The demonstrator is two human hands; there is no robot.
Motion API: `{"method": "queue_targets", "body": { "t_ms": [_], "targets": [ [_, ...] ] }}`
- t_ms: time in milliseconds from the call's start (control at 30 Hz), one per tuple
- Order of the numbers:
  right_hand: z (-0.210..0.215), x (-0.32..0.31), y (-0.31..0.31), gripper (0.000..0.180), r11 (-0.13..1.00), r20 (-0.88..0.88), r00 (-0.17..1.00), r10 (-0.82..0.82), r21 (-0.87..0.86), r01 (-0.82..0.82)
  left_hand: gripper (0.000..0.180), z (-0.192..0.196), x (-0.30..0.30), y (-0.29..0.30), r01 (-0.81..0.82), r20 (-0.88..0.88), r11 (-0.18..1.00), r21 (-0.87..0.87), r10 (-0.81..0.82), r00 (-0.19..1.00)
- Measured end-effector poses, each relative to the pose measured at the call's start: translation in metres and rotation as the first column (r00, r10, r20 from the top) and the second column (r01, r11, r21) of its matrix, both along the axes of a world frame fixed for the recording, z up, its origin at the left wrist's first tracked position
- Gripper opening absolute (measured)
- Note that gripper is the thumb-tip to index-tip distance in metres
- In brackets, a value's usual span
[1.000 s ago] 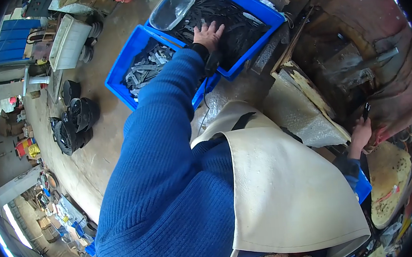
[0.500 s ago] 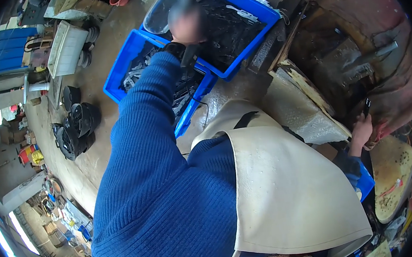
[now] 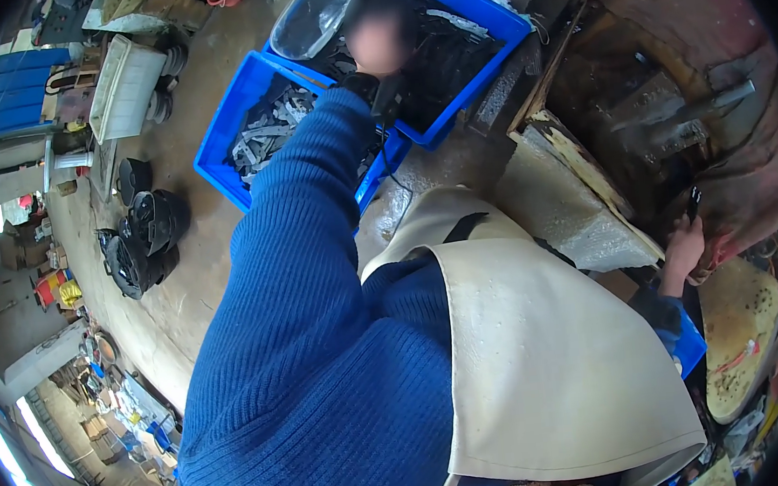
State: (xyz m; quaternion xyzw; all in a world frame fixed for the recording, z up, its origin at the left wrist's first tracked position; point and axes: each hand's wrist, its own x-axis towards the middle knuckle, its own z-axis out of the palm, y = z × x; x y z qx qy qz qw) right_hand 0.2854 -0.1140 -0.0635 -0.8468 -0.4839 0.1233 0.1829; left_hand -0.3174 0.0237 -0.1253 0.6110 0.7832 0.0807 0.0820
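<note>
Dark metal pieces [image 3: 445,50] fill the big blue crate [image 3: 489,18] at the top of the view, and that is where the left hand [image 3: 377,43] sits, up over the near-left part of the heap. The hand is smeared to a blur, so I cannot tell whether its fingers are spread or closed, nor whether it has hold of a piece. A blue sleeve [image 3: 315,250] runs up to it from below and covers much of the crate's near wall. A dark cuff or strap at the wrist hangs against that wall.

Just beside the big crate, on its left and touching it, a second blue crate [image 3: 228,132] holds grey metal strips [image 3: 266,133]; the sleeve crosses its right end. A clear plastic cover [image 3: 311,12] leans over the far-left corner of the big crate.

Over on the right, the right hand [image 3: 684,247] is closed around a slim dark tool [image 3: 692,204] that points upward, close to a rusty brown machine [image 3: 691,73]. A pale apron [image 3: 551,368] fills the lower middle, and a grey wrapped block [image 3: 563,203] lies between apron and machine.

On the concrete floor [image 3: 197,290] to the left sit black round parts [image 3: 140,234] and a white tray [image 3: 126,86], well apart from both crates.
</note>
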Motion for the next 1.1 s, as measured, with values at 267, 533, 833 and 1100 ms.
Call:
{"method": "queue_targets", "body": {
  "t_ms": [267,533,833,1100],
  "targets": [
    [0.010,-0.007,-0.001,0.023,1.000,0.017,1.000,0.011,0.010,-0.011,0.030,-0.017,0.022,0.012,0.212,0.169,0.966,0.151,-0.236,0.957],
    [-0.008,0.002,-0.005,0.021,0.999,0.126,0.991,0.036,0.022,-0.039,0.024,-0.045,0.079,0.046,0.223,0.039,0.973,0.062,-0.225,0.973],
    [0.020,-0.032,0.006,0.017,1.000,0.240,0.971,-0.012,0.029,0.005,0.026,-0.069,0.075,0.076,0.325,-0.049,0.944,0.057,-0.322,0.945],
    [0.026,-0.033,0.011,0.016,0.997,0.293,0.956,-0.017,0.072,-0.004,0.024,-0.019,0.057,0.081,0.331,0.096,0.920,0.210,-0.357,0.929]
  ]
}}
